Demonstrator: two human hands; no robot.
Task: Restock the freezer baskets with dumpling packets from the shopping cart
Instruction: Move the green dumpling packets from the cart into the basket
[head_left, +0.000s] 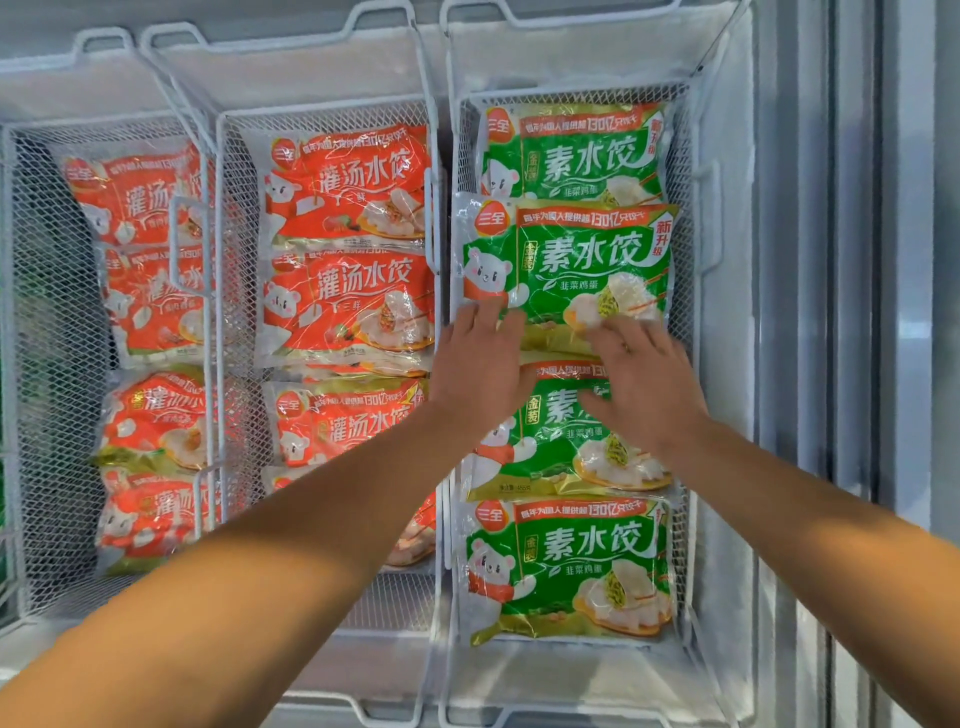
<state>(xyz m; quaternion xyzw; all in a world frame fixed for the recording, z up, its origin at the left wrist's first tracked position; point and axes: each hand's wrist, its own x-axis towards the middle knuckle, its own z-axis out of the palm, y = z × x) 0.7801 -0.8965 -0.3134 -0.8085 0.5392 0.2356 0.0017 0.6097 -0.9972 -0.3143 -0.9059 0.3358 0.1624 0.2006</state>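
Note:
Several green dumpling packets fill the right freezer basket (691, 291). The second green packet from the back (566, 260) lies on top of the row. My left hand (483, 364) rests flat on its near left edge with straight fingers. My right hand (641, 384) presses flat on its near right edge, partly covering the packet below (561, 447). Another green packet (566, 566) lies nearest to me, and one more (571, 150) at the back. Neither hand curls round a packet. No shopping cart is in view.
The middle basket (228, 249) and the left basket (31, 364) hold several red dumpling packets (348, 306). White wire handles stand between the baskets. The freezer's right wall and frame (810, 364) run alongside the green basket.

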